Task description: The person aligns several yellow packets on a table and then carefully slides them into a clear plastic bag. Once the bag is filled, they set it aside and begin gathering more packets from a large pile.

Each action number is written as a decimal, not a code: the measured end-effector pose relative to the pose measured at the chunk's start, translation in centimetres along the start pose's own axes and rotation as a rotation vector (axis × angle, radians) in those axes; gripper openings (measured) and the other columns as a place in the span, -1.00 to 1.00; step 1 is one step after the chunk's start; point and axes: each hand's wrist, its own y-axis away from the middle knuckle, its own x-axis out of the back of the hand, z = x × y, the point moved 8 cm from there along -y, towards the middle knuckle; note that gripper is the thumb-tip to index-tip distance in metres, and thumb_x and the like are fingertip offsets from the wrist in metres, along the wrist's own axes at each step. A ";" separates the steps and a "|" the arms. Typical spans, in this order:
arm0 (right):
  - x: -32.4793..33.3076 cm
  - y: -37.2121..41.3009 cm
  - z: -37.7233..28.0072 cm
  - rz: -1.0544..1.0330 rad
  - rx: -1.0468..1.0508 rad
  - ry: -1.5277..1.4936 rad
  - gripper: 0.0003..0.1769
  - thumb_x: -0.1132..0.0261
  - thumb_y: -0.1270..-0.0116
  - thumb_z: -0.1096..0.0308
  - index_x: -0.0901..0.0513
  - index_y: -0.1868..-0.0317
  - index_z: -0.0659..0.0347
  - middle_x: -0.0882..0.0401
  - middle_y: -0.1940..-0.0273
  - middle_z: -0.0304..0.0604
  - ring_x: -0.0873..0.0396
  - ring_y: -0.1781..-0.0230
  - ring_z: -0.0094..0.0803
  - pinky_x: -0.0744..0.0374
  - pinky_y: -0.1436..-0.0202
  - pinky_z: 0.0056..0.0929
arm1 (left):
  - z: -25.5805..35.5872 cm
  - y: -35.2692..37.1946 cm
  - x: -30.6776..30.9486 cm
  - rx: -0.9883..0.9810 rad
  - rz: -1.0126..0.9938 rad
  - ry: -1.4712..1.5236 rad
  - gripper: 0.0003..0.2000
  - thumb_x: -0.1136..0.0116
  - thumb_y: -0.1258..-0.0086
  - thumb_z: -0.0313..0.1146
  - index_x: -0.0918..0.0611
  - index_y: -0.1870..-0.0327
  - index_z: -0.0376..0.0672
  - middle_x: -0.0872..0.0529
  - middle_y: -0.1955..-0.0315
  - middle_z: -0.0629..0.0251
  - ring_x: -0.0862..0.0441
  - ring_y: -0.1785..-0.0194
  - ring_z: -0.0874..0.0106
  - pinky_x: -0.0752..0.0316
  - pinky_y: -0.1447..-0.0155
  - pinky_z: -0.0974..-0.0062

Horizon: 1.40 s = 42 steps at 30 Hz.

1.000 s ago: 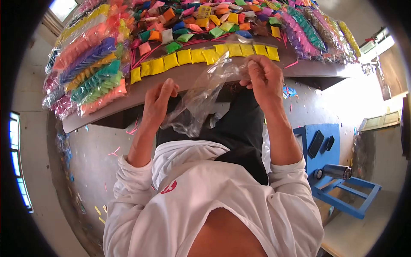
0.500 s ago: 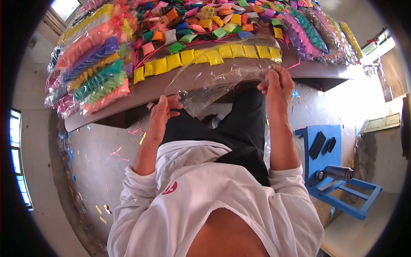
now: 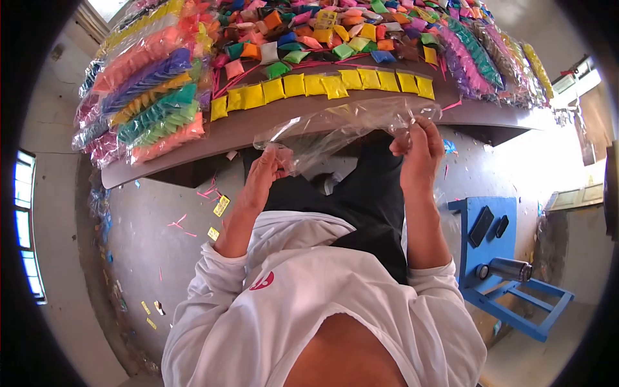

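A long clear plastic bag [image 3: 335,129] is stretched sideways between my two hands, just below the table's front edge. My left hand [image 3: 265,171] pinches its left end and my right hand [image 3: 419,145] pinches its right end. Right above the bag, a row of yellow packets [image 3: 322,87] lies along the grey table [image 3: 245,132]. Behind that row is a heap of loose small packets [image 3: 335,32] in several colours.
Filled bags of coloured packets are stacked at the table's left [image 3: 145,97] and right [image 3: 480,55]. A blue stool [image 3: 490,251] at my right carries a phone, a dark case and a metal flask. Paper scraps litter the floor.
The bag went from crumpled and hanging to spread out flat between my hands. My left hand took hold of its left end and rose; my right hand shifted right.
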 end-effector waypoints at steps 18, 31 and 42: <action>1.0 2.9 4.1 0.009 -0.163 0.121 -0.77 -0.04 -0.35 0.45 -0.48 0.01 0.27 -0.69 0.33 -0.06 -0.61 0.56 -0.47 -0.45 0.54 -0.61 | 1.7 0.6 -0.2 -0.213 -0.044 -0.098 -0.58 -0.01 -0.53 0.04 -0.63 0.09 -0.21 -0.58 -0.13 0.17 -0.60 -0.01 0.43 -0.49 -0.05 0.44; 3.0 2.0 4.2 -0.351 -0.208 0.320 -0.65 -0.36 -0.30 0.35 -0.56 -0.04 0.32 -0.61 0.22 -0.25 -0.53 0.19 -0.61 -0.50 0.10 -0.57 | 3.1 1.2 -0.9 -0.230 0.020 -0.136 -0.61 -0.08 -0.54 -0.08 -0.67 0.13 -0.33 -0.64 0.41 0.39 -0.62 0.26 0.57 -0.46 0.11 0.60; 6.7 -0.1 2.7 -0.084 -0.054 0.499 -0.82 -0.29 -0.39 0.35 -0.64 0.19 0.33 -0.61 0.47 -0.27 -0.52 0.48 -0.61 -0.49 0.38 -0.60 | 3.0 0.9 -1.8 -0.310 -0.078 -0.378 -0.63 0.00 -0.59 -0.15 -0.67 0.20 -0.32 -0.66 0.39 0.37 -0.54 0.28 0.61 -0.44 0.11 0.62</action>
